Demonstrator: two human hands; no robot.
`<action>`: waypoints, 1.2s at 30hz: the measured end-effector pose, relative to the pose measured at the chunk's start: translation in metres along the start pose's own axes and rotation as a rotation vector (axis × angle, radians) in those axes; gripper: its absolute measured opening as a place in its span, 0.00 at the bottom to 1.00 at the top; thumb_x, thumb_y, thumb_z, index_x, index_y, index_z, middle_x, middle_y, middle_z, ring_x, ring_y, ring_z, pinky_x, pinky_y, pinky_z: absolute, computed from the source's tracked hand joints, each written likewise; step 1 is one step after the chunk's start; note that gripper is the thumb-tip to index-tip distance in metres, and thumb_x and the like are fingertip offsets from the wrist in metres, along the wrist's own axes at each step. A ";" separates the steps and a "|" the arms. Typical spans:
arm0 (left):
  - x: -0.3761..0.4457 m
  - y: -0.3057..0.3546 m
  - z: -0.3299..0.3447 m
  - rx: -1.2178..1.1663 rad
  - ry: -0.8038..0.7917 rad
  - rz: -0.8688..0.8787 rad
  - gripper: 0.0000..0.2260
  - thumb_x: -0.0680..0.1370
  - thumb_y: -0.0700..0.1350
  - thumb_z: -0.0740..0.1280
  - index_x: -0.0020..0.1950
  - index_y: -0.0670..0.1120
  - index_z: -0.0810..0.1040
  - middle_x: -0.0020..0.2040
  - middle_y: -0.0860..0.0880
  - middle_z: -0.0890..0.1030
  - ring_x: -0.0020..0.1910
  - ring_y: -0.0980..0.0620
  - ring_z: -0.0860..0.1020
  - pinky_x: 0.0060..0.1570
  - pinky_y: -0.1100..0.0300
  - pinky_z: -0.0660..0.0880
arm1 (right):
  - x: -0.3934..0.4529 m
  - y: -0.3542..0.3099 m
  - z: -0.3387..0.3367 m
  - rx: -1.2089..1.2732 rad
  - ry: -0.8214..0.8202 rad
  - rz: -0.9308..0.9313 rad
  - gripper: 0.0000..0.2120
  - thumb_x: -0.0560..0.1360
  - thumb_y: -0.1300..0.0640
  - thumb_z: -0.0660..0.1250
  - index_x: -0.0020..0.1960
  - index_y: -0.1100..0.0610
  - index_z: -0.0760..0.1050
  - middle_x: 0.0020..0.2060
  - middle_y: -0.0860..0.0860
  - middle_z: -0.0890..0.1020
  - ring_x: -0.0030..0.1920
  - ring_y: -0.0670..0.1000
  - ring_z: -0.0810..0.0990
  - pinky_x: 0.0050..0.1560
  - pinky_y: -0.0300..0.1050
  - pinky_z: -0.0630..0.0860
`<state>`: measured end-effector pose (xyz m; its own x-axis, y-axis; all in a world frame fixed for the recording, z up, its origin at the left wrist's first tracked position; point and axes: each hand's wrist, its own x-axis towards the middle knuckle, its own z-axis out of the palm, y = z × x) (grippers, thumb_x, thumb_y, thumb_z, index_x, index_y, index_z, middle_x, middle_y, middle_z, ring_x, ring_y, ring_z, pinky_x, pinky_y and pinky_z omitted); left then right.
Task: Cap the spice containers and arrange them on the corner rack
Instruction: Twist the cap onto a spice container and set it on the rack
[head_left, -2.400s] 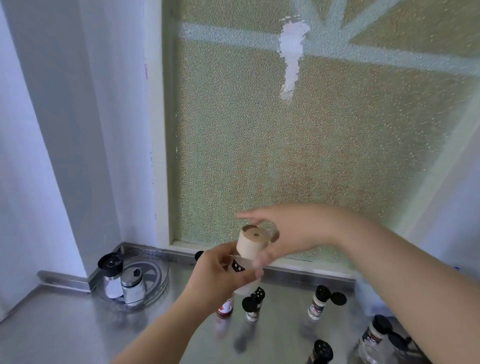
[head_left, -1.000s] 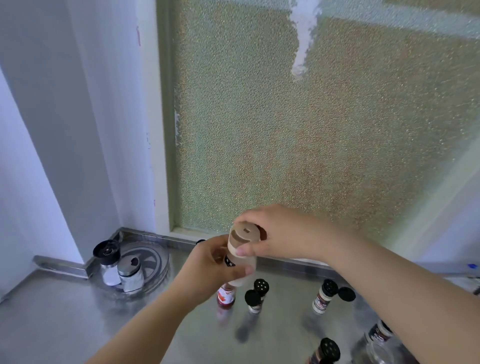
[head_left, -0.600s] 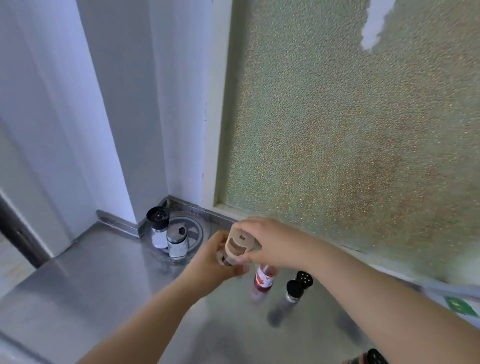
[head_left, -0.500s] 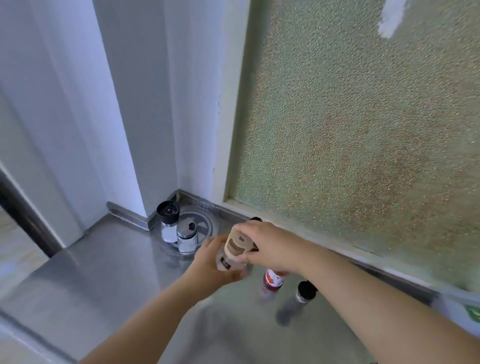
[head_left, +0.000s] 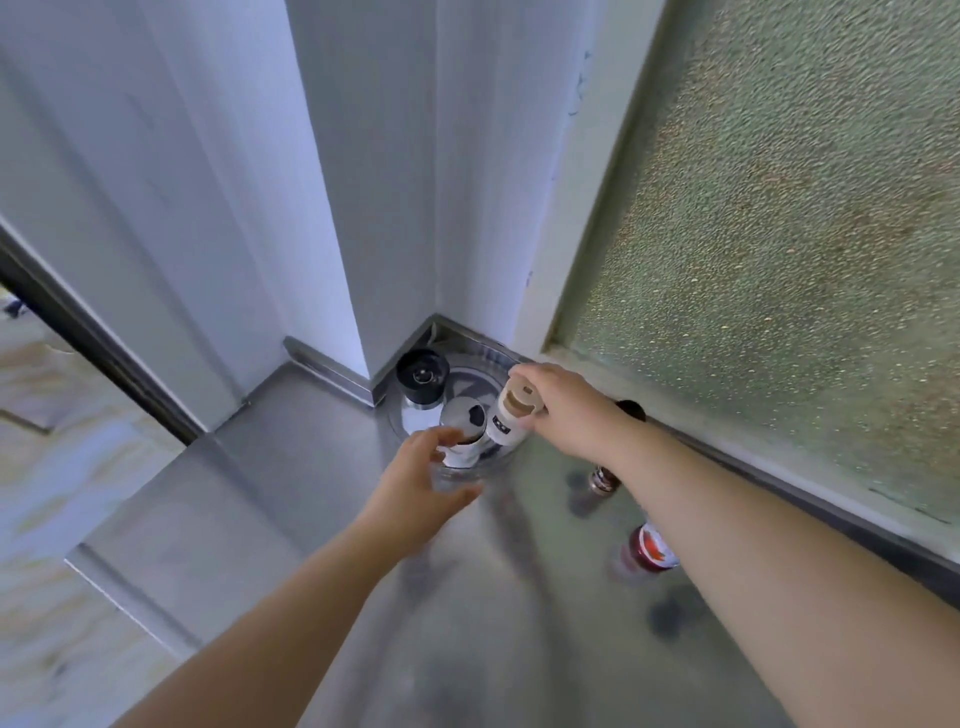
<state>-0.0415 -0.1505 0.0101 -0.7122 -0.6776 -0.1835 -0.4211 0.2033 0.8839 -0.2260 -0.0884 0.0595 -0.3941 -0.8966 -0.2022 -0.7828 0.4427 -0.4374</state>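
Note:
My right hand (head_left: 563, 408) grips a white spice jar with a beige wooden cap (head_left: 511, 413) and holds it over the round metal corner rack (head_left: 470, 382), by the rack's right side. On the rack stand a black-topped grinder (head_left: 422, 375) and a chrome-capped shaker (head_left: 463, 422). My left hand (head_left: 423, 486) hovers at the rack's near edge, its fingers spread and touching the chrome-capped shaker's base. Whether the beige-capped jar rests on the rack I cannot tell.
The rack sits in the corner of a steel counter (head_left: 291, 499), between a white wall (head_left: 389, 182) and a frosted window (head_left: 789, 234). A red-labelled bottle (head_left: 649, 551) and a dark bottle (head_left: 601, 475) stand on the counter under my right forearm. The counter's left edge drops to the floor.
The left hand has let go of the beige-capped jar. The right hand has carried it left and away to the corner rack. The view has swung towards the corner.

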 end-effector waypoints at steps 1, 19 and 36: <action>0.003 -0.001 -0.001 0.018 0.002 0.012 0.23 0.69 0.41 0.73 0.61 0.52 0.71 0.59 0.54 0.72 0.55 0.58 0.72 0.51 0.73 0.64 | 0.006 0.001 0.004 0.005 -0.013 0.003 0.21 0.73 0.64 0.68 0.65 0.60 0.70 0.62 0.56 0.75 0.62 0.55 0.73 0.59 0.41 0.66; 0.019 0.024 0.010 0.103 0.022 0.183 0.15 0.71 0.38 0.68 0.56 0.52 0.75 0.48 0.60 0.74 0.46 0.63 0.74 0.44 0.78 0.66 | -0.024 0.020 0.017 0.047 0.005 0.077 0.33 0.76 0.55 0.66 0.76 0.56 0.55 0.74 0.52 0.62 0.73 0.50 0.62 0.68 0.36 0.55; -0.081 0.125 0.218 0.056 -0.563 0.574 0.20 0.69 0.36 0.71 0.49 0.59 0.71 0.45 0.58 0.77 0.48 0.60 0.75 0.45 0.73 0.72 | -0.351 0.123 -0.045 0.193 0.319 0.594 0.21 0.77 0.54 0.65 0.69 0.51 0.68 0.63 0.45 0.76 0.60 0.42 0.74 0.61 0.35 0.67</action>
<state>-0.1583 0.0838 0.0415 -0.9959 -0.0021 0.0901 0.0792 0.4571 0.8859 -0.2055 0.2817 0.1160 -0.8740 -0.4424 -0.2012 -0.3032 0.8198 -0.4857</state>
